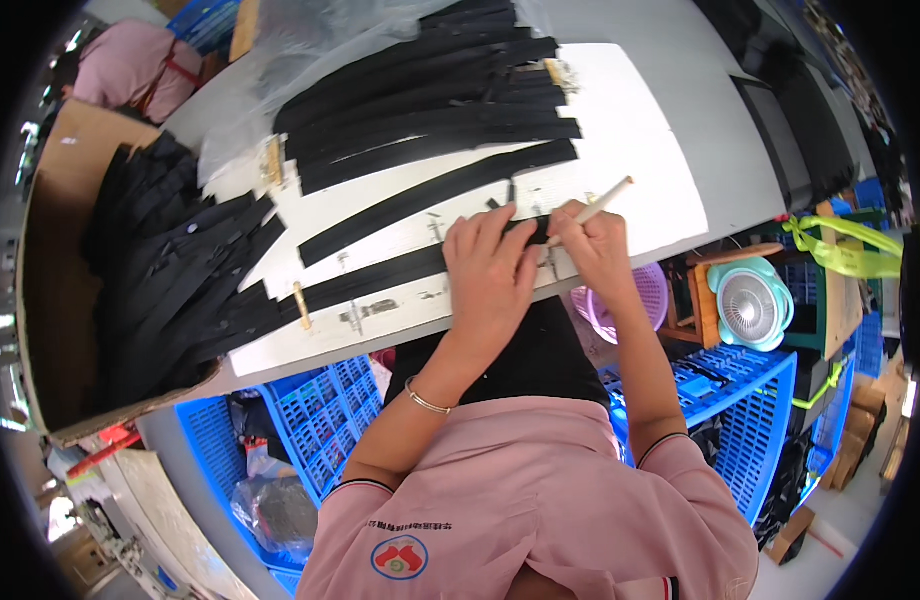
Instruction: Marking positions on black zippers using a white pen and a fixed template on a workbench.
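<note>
Long black fabric strips lie on a white board (660,150). The nearest strip (380,280) runs along the board's front edge. My left hand (488,265) rests on this strip near its right end, its fingers spread and pressing down. Beside it, my right hand (595,245) pinches a slim white pencil (607,199), tilted with its upper end to the right; its lower end meets the strip's right end between my hands. A second strip (430,200) lies separately beyond them. Farther back, several strips (410,100) overlap in a row. Small dark scraps (512,190) show past my left fingertips.
A cardboard box (65,190) full of black pieces (170,260) stands at the left. Blue crates (325,420) sit below the table. At right are a purple basket (652,295), a teal fan (750,303) and a yellow-green ribbon (845,250). Another person (130,65) is at far left.
</note>
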Tool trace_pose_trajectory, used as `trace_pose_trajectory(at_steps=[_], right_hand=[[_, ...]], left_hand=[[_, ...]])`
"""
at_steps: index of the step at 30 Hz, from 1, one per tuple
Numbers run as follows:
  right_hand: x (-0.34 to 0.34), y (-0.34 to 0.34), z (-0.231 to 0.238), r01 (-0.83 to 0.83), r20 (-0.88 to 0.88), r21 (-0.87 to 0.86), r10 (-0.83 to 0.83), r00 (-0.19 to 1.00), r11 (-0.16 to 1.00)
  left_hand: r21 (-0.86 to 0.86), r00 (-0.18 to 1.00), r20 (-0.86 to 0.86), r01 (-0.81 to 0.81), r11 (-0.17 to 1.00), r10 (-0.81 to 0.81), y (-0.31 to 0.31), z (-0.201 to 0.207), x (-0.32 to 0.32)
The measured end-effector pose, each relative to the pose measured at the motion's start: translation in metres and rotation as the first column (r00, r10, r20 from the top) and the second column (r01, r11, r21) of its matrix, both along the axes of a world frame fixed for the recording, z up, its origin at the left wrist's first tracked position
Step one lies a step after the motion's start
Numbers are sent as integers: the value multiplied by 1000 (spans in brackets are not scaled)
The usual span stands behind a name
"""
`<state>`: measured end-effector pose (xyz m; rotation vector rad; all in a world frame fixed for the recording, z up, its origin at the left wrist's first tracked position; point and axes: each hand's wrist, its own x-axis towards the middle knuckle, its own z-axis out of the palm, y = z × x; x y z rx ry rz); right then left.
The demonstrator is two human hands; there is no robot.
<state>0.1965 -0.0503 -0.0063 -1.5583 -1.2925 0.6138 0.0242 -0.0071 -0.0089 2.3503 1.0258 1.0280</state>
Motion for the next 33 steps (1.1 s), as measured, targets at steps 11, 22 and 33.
trace_pose_trajectory(at_steps=[11, 22, 33], right_hand=[[-5, -7, -2, 203, -258, 103, -171, 951, 974], [-8, 0, 0, 266, -288, 48, -242, 927, 963], [-4, 1, -8, 272, -292, 67, -241, 926, 960]], left_hand=[[-114, 984, -168, 35, 993, -54, 23, 5, -52], [197, 633, 722, 198, 960, -278, -52, 126, -109], [-86, -341, 928, 203, 975, 153, -126, 209, -75]])
